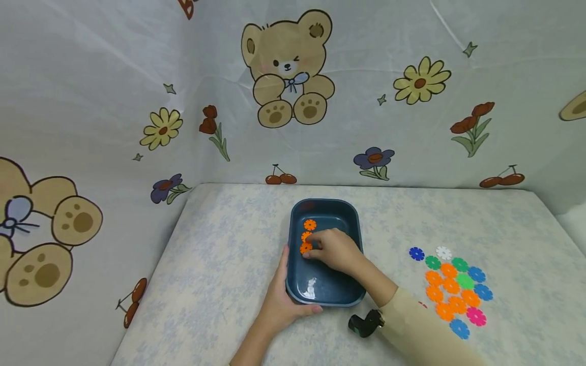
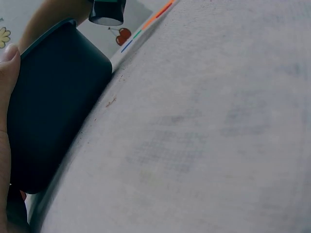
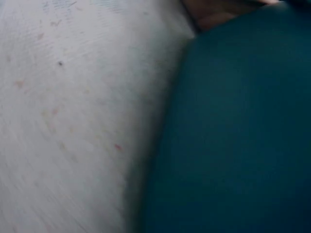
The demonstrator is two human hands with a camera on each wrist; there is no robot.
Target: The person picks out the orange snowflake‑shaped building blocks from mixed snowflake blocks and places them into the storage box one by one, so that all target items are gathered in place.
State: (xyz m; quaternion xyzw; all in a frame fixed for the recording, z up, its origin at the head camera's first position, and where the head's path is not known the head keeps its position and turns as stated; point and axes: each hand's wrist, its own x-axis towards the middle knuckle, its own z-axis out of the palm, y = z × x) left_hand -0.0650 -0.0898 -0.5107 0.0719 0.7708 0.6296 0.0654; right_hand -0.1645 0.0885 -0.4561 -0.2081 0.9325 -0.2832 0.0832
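White cloth printed with bears and flowers (image 1: 320, 147) hangs behind the pale, mottled surface (image 1: 220, 254) before me. Near the middle of that surface sits a deep, dark blue rectangular tray (image 1: 339, 287) with rounded corners. My left grip (image 1: 279, 302) is clamped on its near left corner, thumb along the near edge. Inside, three flat, notched orange discs (image 1: 310, 224), plastic by their look, form a short column by the tray's left edge; my right grip (image 1: 338, 250) has finger and thumb together on the nearest orange disc (image 1: 305, 247).

I judge the work to be at an early stage: three discs are in, while a loose cluster lies outside, toward the surface's right edge. Seven loose orange discs (image 1: 451, 285) are there, with green discs (image 1: 465, 281), blue discs (image 1: 483, 292), a white disc (image 1: 443, 253) and a pink disc (image 1: 476, 316); a red piece (image 1: 422, 305) is mostly hidden by my cream sleeve (image 1: 421, 323). Whether every colour counts, I cannot tell.

Only the head view shows the tray's inside. My left wrist view gives its outer wall instead, and beyond it discs edge-on as thin coloured strips, evidently lying flat. My right wrist view is blurred, showing tray wall and surface but no discs, so it cannot confirm my pinch.
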